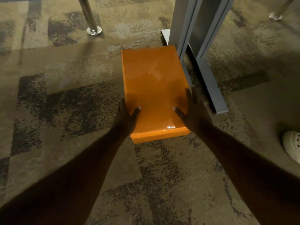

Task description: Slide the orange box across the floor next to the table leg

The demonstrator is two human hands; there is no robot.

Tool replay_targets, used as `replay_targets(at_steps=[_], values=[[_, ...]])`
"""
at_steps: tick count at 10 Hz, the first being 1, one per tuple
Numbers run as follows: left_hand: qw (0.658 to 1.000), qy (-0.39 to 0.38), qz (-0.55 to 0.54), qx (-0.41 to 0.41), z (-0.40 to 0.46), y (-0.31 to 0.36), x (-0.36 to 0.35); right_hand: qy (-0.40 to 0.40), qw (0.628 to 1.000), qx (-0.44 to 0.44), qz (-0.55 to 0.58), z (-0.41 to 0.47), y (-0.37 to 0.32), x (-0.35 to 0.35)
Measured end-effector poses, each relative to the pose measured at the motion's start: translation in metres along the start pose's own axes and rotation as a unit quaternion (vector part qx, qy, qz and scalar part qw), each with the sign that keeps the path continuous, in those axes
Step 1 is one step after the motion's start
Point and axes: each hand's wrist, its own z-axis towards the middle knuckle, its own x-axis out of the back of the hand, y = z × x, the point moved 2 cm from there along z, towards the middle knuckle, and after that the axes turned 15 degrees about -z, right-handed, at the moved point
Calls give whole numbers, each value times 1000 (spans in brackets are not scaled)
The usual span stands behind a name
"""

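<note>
Orange box (154, 88), glossy top, lies flat on the carpeted floor (68, 98), its long axis running away from the person. Carpet is tan with dark mottled patches.

Left hand (125, 118) sits at the box's near left edge: thumb lies on the top face, fingers run down along the left side. Right hand (194, 113) mirrors it on the near right edge, thumb on top, fingers stretched forward along the right side. Grip: both hands spread wide and pressed against the box from either side, clamping it between them. Box stays on the floor, not lifted. Both forearms reach in from the bottom corners.

Grey metal desk leg (188, 21) rises just beyond the box's far right corner. Its flat foot rail (209, 83) runs along the floor beside the box's right side, close to it; the right fingertips lie between box and rail. Whether box and rail touch cannot be told. A small grey end piece (165, 36) shows just behind the box's far edge.

Chrome leg with round foot (93, 30) stands well apart, far left. Another chrome foot (275, 16) at far right, blurred. Pale perforated shoe (292, 144) at the right edge, near the right forearm.
</note>
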Motion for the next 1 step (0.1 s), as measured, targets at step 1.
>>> replay_targets(at_steps=[1], values=[[998,-11,59,-37,-11,2,8,33,996,77,-41,-17,-7,3]])
